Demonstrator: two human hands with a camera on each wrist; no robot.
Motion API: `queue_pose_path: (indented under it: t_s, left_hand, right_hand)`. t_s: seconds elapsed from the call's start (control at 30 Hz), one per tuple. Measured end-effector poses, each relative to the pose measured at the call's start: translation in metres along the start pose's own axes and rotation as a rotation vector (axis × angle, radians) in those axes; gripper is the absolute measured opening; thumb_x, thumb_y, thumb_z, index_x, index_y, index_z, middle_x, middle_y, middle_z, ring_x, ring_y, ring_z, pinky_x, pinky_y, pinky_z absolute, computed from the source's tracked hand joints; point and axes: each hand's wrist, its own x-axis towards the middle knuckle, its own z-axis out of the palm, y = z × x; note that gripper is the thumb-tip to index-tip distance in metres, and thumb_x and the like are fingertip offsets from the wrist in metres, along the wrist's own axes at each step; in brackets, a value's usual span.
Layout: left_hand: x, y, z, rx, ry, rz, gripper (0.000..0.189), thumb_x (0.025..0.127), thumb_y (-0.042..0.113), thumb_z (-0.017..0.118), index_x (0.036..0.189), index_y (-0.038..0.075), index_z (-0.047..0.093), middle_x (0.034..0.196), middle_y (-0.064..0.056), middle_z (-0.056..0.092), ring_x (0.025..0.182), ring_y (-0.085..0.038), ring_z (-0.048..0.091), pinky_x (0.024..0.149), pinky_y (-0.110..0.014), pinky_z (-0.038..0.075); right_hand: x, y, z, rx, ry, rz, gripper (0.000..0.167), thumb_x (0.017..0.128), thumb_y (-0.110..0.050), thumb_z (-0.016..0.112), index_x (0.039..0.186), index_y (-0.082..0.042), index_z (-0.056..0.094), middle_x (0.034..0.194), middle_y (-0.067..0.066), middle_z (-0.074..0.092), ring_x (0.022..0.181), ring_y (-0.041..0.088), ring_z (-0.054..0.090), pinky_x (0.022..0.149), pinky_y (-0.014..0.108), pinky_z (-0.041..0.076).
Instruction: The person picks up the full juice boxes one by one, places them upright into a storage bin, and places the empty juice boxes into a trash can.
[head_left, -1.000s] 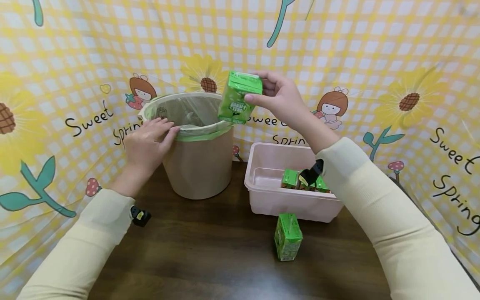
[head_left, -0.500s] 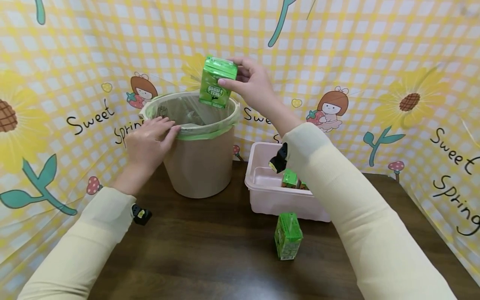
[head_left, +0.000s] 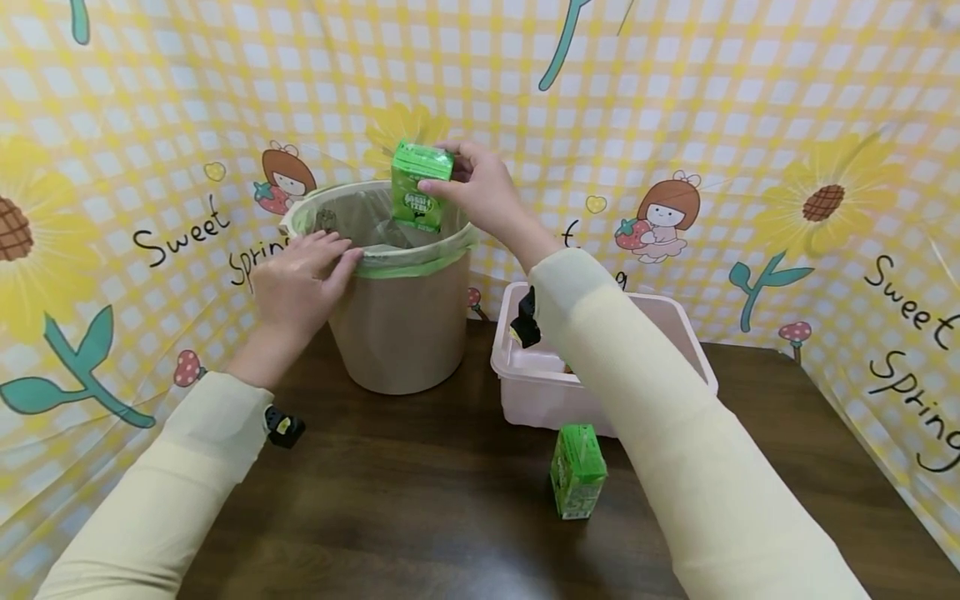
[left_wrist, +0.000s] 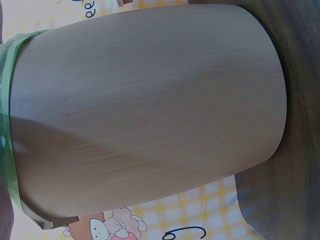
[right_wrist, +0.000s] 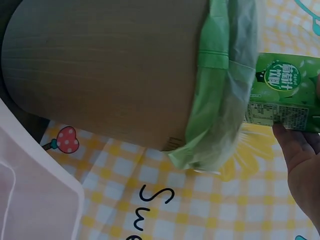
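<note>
A green juice box is pinched in my right hand, thumb on its printed front. It stands upright over the mouth of a beige trash can, its lower end just inside the rim in the head view. My left hand rests on the can's near left rim, fingers laid over the edge. A green-edged clear bag lines the can and folds over its rim. In the right wrist view the juice box shows beside the bag's folded edge, with fingers under it.
A pale pink bin stands right of the can, its contents mostly hidden behind my right sleeve. Another green juice box stands upright on the dark wood table in front of it. A checked cloth hangs behind.
My right hand has carried the juice box leftward from the can's right edge, raised it, then lowered it over the opening. My left hand has stayed on the rim.
</note>
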Motion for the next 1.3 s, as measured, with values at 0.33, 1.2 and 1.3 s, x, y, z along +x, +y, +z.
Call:
queue_pose_path:
  t_s: [0.33,1.2,1.3]
  left_hand:
    - [-0.002,0.000,0.000,-0.016,0.023,-0.014,0.032,0.091,0.035,0.067,0.095,0.006,0.079,0.096,-0.013,0.073,0.091,-0.031,0.070,0.082,-0.050,0.054]
    - [0.001,0.002,-0.001,-0.019,-0.008,-0.024,0.030,0.092,0.034,0.067,0.097,0.006,0.078,0.098,-0.012,0.073,0.093,-0.030,0.070,0.085,-0.048,0.053]
    - [0.001,0.002,-0.002,-0.017,-0.009,-0.022,0.031,0.092,0.034,0.066,0.097,0.006,0.078,0.098,-0.012,0.073,0.093,-0.030,0.070,0.085,-0.048,0.053]
  right_hand:
    - [0.002,0.009,0.015,-0.077,-0.026,0.001,0.050,0.085,-0.012,0.076,0.131,-0.004,0.057,0.116,0.009,0.064,0.102,0.016,0.062,0.083,0.023,0.051]
    - [0.003,0.016,0.036,-0.306,-0.070,0.062,0.056,0.085,-0.022,0.077,0.135,-0.011,0.055,0.116,0.003,0.063,0.101,0.011,0.059,0.082,0.022,0.048]
    - [0.003,0.016,0.037,-0.302,-0.074,0.065,0.055,0.085,-0.021,0.077,0.135,-0.011,0.055,0.116,0.003,0.063,0.101,0.011,0.059,0.082,0.022,0.048]
